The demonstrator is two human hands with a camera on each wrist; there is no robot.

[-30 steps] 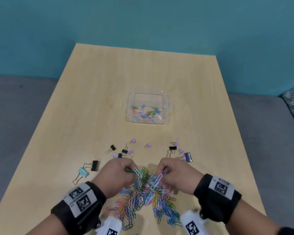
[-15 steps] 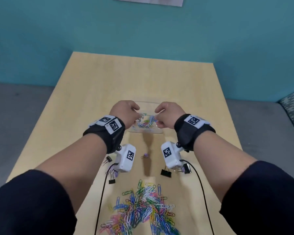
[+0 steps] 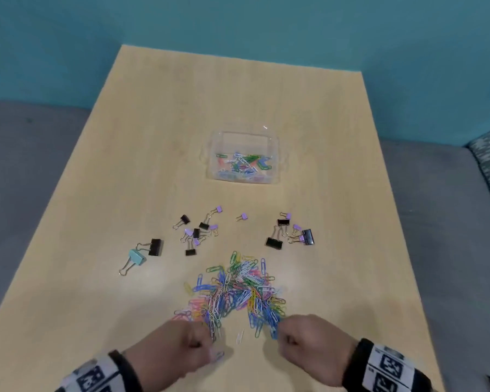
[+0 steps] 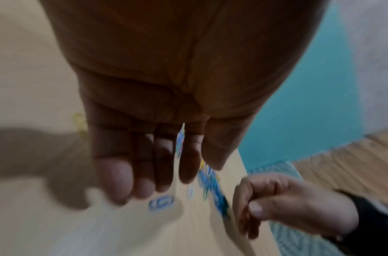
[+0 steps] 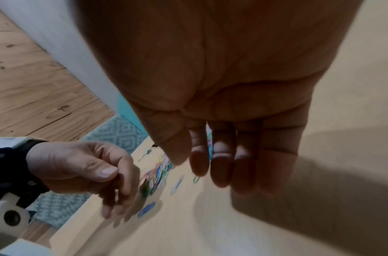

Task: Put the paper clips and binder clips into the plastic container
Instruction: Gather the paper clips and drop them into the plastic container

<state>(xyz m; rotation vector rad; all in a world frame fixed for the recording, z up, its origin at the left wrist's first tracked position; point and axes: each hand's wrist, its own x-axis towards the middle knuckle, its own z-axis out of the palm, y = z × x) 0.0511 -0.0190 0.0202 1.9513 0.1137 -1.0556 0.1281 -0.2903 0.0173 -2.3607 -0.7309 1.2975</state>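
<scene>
Both hands curled at the near edge of the paper clip pile (image 3: pixel 232 295), lower centre: left hand (image 3: pixel 178 345) and right hand (image 3: pixel 309 342) each seem to pinch clips, contents unclear. Risk: linked clips trail and drop before the container (image 3: pixel 276 176), upper centre; binder clips (image 3: pixel 198 232) untouched mid-frame.

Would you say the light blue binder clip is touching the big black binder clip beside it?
Cannot tell. In the head view the light blue binder clip lies right beside the big black binder clip, and their wire handles seem to overlap, but neither contact nor a gap shows plainly.
</scene>
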